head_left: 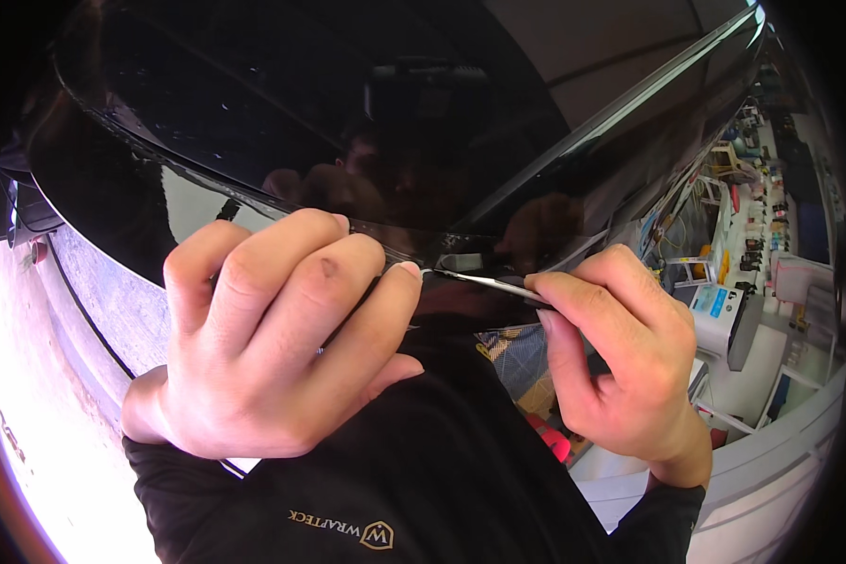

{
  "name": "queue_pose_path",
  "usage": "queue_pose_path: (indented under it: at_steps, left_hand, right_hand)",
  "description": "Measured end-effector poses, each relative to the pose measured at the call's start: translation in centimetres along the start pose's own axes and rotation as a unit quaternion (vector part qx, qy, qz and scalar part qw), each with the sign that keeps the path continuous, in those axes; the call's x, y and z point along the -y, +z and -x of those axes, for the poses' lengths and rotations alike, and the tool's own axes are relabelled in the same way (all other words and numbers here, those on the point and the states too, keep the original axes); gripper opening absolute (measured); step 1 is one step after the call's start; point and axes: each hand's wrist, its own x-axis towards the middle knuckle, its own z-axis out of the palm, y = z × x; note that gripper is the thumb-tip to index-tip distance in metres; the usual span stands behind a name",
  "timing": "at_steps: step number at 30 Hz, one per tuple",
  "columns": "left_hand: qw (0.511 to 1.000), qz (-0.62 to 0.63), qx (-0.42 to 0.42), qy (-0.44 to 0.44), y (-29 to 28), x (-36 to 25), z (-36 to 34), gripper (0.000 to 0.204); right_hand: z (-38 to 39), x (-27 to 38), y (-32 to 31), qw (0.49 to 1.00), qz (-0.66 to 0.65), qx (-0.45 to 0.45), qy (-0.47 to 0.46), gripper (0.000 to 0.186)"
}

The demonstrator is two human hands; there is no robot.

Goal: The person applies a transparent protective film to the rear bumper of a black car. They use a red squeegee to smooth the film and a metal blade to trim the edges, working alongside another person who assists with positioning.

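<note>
My right hand (pixel 620 348) pinches a slim pointed metal tool (pixel 498 283) between thumb and fingers. I cannot tell whether it is a knife or tweezers. Its tip meets the edge of a glossy black car panel (pixel 484 305), by the lower end of a long seam. My left hand (pixel 291 329) rests bent-fingered along that edge, fingertips on the dark surface and thumb held apart below. Beside the left index fingertip, close to the tool's tip, shows a small pale sliver (pixel 427 272). The left palm is hidden from view.
Dark glass (pixel 423 122) above the hands mirrors the room. On the right are a white box-shaped machine (pixel 724 315), a yellow stepladder (pixel 700 268) and a long row of small items. Pale floor (pixel 56 376) lies at left. My black shirt (pixel 423 451) is close below the panel.
</note>
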Motion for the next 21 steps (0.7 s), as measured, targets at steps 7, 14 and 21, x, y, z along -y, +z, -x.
queue_pose_path:
  at_steps: [7, 14, 21]
  left_hand:
    - [1.0, 0.0, 0.001, 0.001, 0.22, 0.46, 0.34, 0.041]
    - [1.0, 0.001, 0.004, 0.006, 0.1, 0.52, 0.41, 0.043]
    - [1.0, 0.006, 0.011, 0.006, 0.09, 0.9, 0.56, 0.046]
  right_hand:
    - [0.2, -0.08, 0.2, 1.0, 0.001, 0.008, 0.017, 0.027]
    - [0.71, -0.4, 0.24, 1.0, 0.007, -0.001, 0.009, 0.026]
    - [0.88, -0.76, 0.14, 1.0, 0.026, 0.008, 0.014, 0.025]
